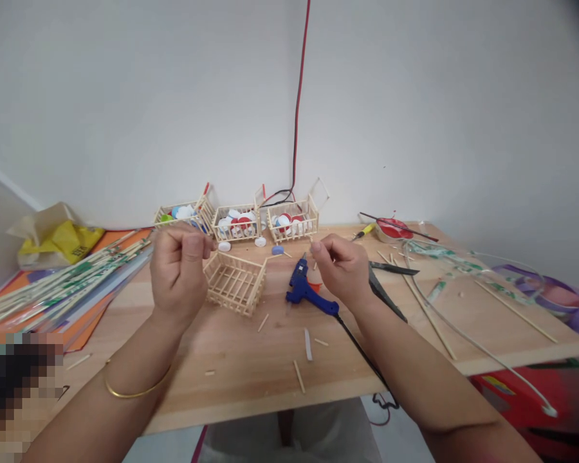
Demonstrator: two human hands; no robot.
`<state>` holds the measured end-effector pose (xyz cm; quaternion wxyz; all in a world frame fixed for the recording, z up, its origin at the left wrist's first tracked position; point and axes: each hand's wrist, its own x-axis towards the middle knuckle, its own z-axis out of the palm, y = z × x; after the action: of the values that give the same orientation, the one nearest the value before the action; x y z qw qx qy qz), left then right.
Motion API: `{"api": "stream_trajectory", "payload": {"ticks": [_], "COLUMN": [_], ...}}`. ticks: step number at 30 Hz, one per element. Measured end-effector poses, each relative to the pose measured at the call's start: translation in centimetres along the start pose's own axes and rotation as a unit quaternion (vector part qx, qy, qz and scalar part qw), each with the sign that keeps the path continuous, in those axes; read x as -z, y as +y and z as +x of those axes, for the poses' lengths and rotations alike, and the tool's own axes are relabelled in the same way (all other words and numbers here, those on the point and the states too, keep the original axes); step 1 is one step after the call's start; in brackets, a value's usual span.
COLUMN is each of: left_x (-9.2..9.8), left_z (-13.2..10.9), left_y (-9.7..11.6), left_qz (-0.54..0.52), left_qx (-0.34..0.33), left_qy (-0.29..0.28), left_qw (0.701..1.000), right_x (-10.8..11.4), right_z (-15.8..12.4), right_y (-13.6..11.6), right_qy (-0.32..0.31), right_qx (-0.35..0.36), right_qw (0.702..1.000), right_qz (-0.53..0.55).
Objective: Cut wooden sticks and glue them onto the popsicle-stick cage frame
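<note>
Raised over the table's left half, my left hand has its fingers closed in a pinch; what it holds, if anything, is too small to tell. Just right of it lies a small stick basket, tilted on the wood. My right hand is closed too, thumb against the fingers, and its contents cannot be made out. Between the hands a blue glue gun rests on the table, its nozzle pointing toward the wall. Three stick carts, the left, middle and right, hold coloured bottle caps by the wall.
Wrapped sticks lie on orange sheets at left, near a yellow bag. Black-handled pliers, a yellow cutter and a red bowl are at right. Stick scraps and a white cable cross the table.
</note>
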<state>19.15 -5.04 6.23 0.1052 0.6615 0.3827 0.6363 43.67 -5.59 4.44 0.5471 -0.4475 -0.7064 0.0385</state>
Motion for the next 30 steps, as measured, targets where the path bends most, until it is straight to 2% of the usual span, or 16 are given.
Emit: {"api": "stream_trajectory", "payload": {"ticks": [3,7,15,17,19,21,23,26,30], "left_x": [0.2,0.2,0.2,0.2,0.3,0.5,0.7,1.0,1.0], "left_z": [-0.1,-0.5,-1.5,-1.6,-1.6,-1.5,-1.4,-1.3,-1.5], "left_y": [0.4,0.5,-1.2,-1.5,-1.7,-1.7,-1.7,-1.8,-1.7], "left_qz": [0.028,0.058,0.062,0.064,0.073,0.094,0.112,0.086,0.042], "left_qx": [-0.032,-0.063,-0.048,-0.043,-0.046,-0.064,-0.08,-0.077,-0.069], "left_qy": [-0.014,-0.077,-0.034,-0.03,-0.049,-0.087,-0.115,-0.12,-0.085], "left_qw": [0.999,0.993,0.996,0.997,0.995,0.99,0.984,0.986,0.993], "right_x": [0.1,0.2,0.1,0.2,0.2,0.1,-0.4,-1.2,-2.5], "right_z": [0.1,0.2,0.4,0.4,0.3,0.0,-0.5,-1.3,-2.3], "right_y": [0.2,0.4,0.6,0.4,0.0,-0.4,-0.7,-0.9,-1.0], "right_qy": [0.007,0.015,-0.01,-0.066,-0.189,-0.331,-0.432,-0.493,-0.522], "right_qx": [-0.002,-0.012,-0.03,-0.03,-0.03,-0.011,0.026,0.084,0.115], "right_qw": [1.0,1.0,1.0,0.997,0.981,0.943,0.901,0.865,0.845], "right_qz": [-0.002,0.0,0.002,0.005,-0.003,-0.018,-0.033,-0.044,-0.038]}}
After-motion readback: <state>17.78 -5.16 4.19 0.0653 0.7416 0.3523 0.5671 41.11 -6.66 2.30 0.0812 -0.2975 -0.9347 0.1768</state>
